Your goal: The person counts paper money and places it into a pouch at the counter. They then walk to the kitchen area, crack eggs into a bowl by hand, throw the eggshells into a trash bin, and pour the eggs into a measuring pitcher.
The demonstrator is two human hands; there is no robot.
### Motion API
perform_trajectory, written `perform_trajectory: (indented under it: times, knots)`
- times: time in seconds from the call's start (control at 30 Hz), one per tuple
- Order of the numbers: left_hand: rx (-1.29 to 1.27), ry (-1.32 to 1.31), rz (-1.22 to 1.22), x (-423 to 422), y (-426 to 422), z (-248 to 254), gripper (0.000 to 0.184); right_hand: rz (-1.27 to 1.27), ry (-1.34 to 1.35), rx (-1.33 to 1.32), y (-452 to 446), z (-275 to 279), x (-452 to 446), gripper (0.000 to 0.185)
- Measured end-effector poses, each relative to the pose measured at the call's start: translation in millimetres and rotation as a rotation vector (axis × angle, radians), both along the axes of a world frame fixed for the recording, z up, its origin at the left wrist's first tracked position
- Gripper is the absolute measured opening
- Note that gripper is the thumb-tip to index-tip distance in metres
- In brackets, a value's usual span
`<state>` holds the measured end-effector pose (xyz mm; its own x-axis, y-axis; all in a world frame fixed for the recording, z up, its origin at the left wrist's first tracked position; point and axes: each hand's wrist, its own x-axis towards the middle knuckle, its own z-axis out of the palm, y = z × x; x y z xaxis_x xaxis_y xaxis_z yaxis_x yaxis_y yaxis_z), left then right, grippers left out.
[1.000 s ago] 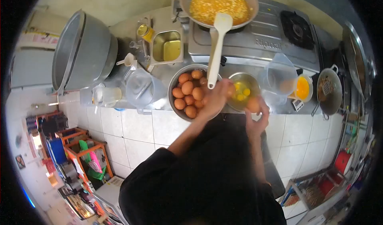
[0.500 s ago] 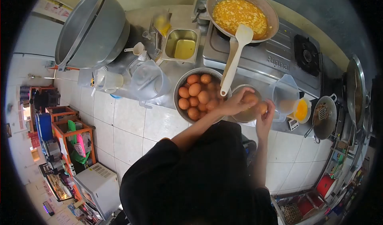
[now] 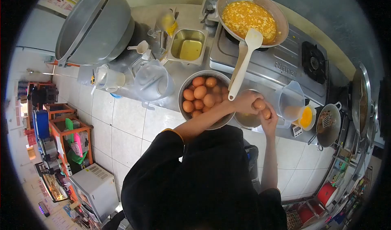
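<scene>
My left hand (image 3: 247,102) is closed on a brown egg (image 3: 259,104), above the right part of a small metal bowl (image 3: 248,121). Just to its right, my right hand (image 3: 270,122) grips a second brown egg (image 3: 266,113); the two eggs are touching or nearly so. My hands and forearm hide much of the small bowl. Left of it, a larger metal bowl (image 3: 183,104) holds several brown eggs (image 3: 200,92), partly under my left forearm. A white spatula (image 3: 245,63) leans from a pan (image 3: 283,26) of orange-yellow egg mixture.
A steel stove (image 3: 269,67) carries the pan. Behind the bowls is a steel container (image 3: 189,46) with yellow liquid. Clear jugs stand left (image 3: 152,83) and right (image 3: 290,99). A container with orange yolk (image 3: 306,118) and a wok (image 3: 329,126) sit farther right. A large grey pot (image 3: 95,30) is at left.
Both hands have come together over the small bowl, bringing the two eggs close to each other. The camera view has shifted, so the counter and stove appear farther right and lower.
</scene>
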<state>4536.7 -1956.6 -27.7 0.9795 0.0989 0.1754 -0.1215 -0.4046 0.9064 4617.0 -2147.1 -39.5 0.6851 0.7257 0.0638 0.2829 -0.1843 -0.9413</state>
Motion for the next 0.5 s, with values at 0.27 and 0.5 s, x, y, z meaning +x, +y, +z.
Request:
perform_trajectory:
  times: [0.27,0.5]
  knots:
    - [0.118,0.091,-0.052,15,-5,-18,0.05,-0.216,-0.253,-0.013,7,-11,-13,0.042]
    - [0.133,-0.078,-0.17,23,10,-18,0.046,-0.264,-0.411,-0.099,-8,-6,-9,0.035]
